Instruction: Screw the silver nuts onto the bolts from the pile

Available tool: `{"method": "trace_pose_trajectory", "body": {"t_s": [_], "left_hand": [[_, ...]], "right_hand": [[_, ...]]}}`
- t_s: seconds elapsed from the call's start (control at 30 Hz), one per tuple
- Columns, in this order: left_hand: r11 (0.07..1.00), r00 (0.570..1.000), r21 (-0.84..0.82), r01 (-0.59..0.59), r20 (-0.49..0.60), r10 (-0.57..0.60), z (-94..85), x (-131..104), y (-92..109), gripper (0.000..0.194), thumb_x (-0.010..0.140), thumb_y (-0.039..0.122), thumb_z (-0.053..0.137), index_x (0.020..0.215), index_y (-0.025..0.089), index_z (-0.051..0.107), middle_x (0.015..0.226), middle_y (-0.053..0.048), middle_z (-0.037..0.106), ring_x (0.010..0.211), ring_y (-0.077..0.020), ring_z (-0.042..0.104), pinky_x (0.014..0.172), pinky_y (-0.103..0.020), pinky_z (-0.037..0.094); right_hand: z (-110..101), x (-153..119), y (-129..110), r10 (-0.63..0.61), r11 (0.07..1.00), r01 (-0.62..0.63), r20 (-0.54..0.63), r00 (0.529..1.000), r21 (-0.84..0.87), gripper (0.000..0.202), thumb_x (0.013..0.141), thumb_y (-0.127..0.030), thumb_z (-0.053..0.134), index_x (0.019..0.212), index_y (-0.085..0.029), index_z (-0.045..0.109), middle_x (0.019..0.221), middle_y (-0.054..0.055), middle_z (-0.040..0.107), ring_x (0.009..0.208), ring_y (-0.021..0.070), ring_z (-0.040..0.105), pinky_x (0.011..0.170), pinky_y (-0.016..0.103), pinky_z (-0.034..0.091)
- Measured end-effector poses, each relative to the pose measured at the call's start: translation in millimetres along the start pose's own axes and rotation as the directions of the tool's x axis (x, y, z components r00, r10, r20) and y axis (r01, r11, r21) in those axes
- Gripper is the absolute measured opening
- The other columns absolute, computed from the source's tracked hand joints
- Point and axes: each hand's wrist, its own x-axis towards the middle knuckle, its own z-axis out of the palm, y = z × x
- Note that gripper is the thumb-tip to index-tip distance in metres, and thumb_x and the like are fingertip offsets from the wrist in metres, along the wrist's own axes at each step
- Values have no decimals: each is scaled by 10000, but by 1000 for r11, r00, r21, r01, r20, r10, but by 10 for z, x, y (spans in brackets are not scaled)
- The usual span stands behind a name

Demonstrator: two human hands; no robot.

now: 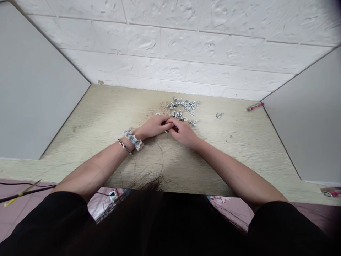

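Note:
My left hand (pixel 154 126) and my right hand (pixel 184 133) meet fingertip to fingertip low over the wooden tabletop (pixel 144 163). Both are closed, with fingers and thumbs pressed together; whatever they hold is hidden between them. Right behind the fingers lies a small cluster of silver bolts (pixel 179 113), with a flat washer (pixel 185 118) beside it. Farther back sits a loose pile of bolts, nuts and washers (pixel 187 104). Another washer (pixel 158 114) shows just behind my left hand, and a bolt (pixel 194 123) lies behind my right hand.
To the right a few hardware pieces (pixel 219 115) lie apart from the pile. A red object (pixel 255 106) rests by the right grey panel (pixel 309 124); a second red object (pixel 331 192) is at the front right. Another grey panel (pixel 34 89) stands left, and a white brick-patterned wall (pixel 176 46) behind.

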Motion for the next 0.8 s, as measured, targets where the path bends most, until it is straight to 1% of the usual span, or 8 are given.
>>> {"method": "trace_pose_trajectory", "body": {"t_s": [0.43, 0.8], "left_hand": [[1000, 1000, 6, -4, 8, 4, 12, 2, -36, 287, 860, 371, 430, 873, 161, 625, 810, -15, 653, 741, -139, 556, 684, -260, 396], [1000, 1000, 4, -11, 7, 11, 3, -1, -18, 251, 861, 344, 443, 827, 157, 607, 774, -20, 639, 716, -133, 543, 664, -256, 386]], "right_hand": [[-1, -2, -7, 5, 1000, -5, 2, 1000, 3, 253, 799, -198, 463, 1007, -181, 605, 929, 34, 678, 747, 145, 571, 696, 264, 409], [4, 0, 4, -3, 1000, 3, -1, 1000, 5, 248, 787, -174, 472, 997, -181, 604, 898, 28, 677, 729, 139, 571, 693, 263, 412]]}}
